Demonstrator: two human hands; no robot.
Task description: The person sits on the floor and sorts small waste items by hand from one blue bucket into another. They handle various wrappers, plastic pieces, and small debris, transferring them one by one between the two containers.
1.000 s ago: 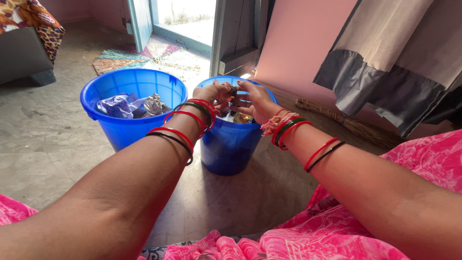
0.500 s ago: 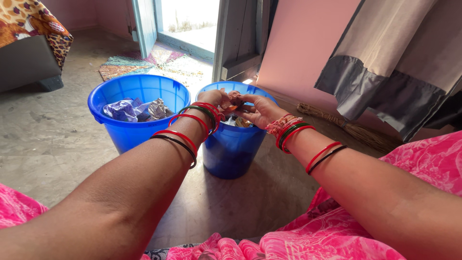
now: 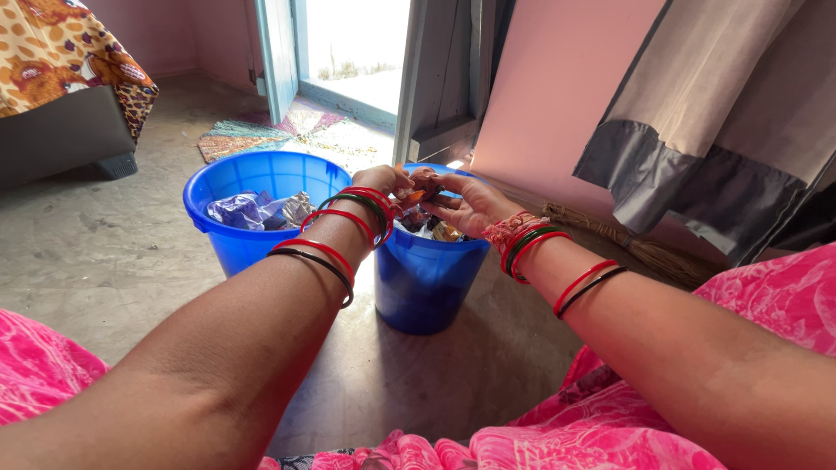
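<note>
A small crumpled orange wrapper (image 3: 421, 183) sat pinched between both hands near the middle of the frame, right over the nearer blue bucket (image 3: 424, 278). The left hand (image 3: 383, 181) and right hand (image 3: 470, 202) each closed fingertips on it; half a second earlier they met slightly lower in the frame, so it seemed lifted clear of the scraps inside. Left of it stood a wider blue bucket (image 3: 235, 248) holding crumpled foil (image 3: 257, 211). A broom (image 3: 649, 248) lay by the pink wall.

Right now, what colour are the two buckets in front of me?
Both buckets are bright blue, seen clearly in the head view.
</note>
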